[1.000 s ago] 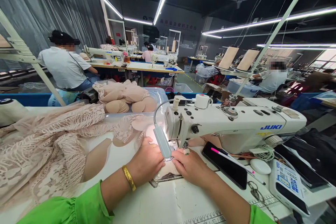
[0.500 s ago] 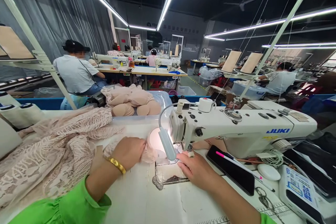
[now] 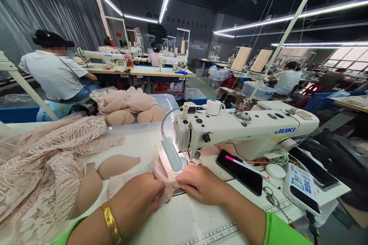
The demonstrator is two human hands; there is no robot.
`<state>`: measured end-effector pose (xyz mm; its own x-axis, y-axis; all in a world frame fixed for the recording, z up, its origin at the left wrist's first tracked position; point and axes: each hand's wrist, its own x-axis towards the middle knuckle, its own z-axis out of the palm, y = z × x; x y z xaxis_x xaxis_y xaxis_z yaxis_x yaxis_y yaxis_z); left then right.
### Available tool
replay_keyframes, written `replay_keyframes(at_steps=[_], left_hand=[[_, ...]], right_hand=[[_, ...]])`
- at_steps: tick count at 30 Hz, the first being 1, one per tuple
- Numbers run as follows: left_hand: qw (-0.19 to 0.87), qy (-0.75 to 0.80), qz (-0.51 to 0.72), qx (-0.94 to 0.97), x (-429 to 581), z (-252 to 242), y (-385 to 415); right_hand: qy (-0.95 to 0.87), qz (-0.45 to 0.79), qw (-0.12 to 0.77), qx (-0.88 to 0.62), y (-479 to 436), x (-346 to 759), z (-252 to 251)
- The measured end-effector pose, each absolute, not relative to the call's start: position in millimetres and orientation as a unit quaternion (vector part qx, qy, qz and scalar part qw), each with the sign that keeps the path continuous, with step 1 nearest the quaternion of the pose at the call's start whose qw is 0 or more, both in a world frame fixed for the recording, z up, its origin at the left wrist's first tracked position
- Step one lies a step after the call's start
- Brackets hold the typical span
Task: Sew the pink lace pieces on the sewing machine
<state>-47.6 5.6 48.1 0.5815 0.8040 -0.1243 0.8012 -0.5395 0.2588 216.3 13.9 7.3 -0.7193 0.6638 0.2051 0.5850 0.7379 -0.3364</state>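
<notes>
My left hand, with a gold bangle at the wrist, is closed on a sheer pale-pink lace piece in front of the sewing machine. The fingers of my right hand are bent over the right edge of this piece, close to the presser foot. A grey lamp on a bent neck lights the sewing spot and partly hides it. Left of my left hand lie a beige foam cup and a heap of patterned lace.
A clear plastic bin of beige cups stands behind the work area. To the right lie a black phone, a pink-tipped pen, a white round case and a white device. Co-workers sit at machines farther back.
My left hand has drawn the lace piece toward me, and it now spans both hands. My right hand has moved slightly nearer to it. The view has shifted right, and a foam cup at left is uncovered.
</notes>
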Motion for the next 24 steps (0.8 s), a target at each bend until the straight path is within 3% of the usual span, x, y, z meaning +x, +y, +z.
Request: replay_keyframes(at_steps=[4, 9, 15, 19, 24], left_hand=[[0.043, 0.548, -0.006, 0.835, -50, 49, 4], [0.157, 0.455, -0.093, 0.872, -23, 35, -31], [0.085, 0.427, 0.020, 0.900, -12, 24, -4], [0.096, 0.375, 0.083, 0.918, -14, 22, 16], [0.139, 0.362, 0.079, 0.919, -15, 21, 10]], right_hand=[[-0.910, 0.124, 0.163, -0.361, 13, 211, 6], [-0.906, 0.128, 0.166, -0.367, 17, 212, 1], [-0.879, 0.111, 0.195, -0.420, 17, 214, -1], [-0.872, 0.110, 0.192, -0.437, 18, 216, -2], [-0.870, 0.117, 0.200, -0.436, 18, 216, -1]])
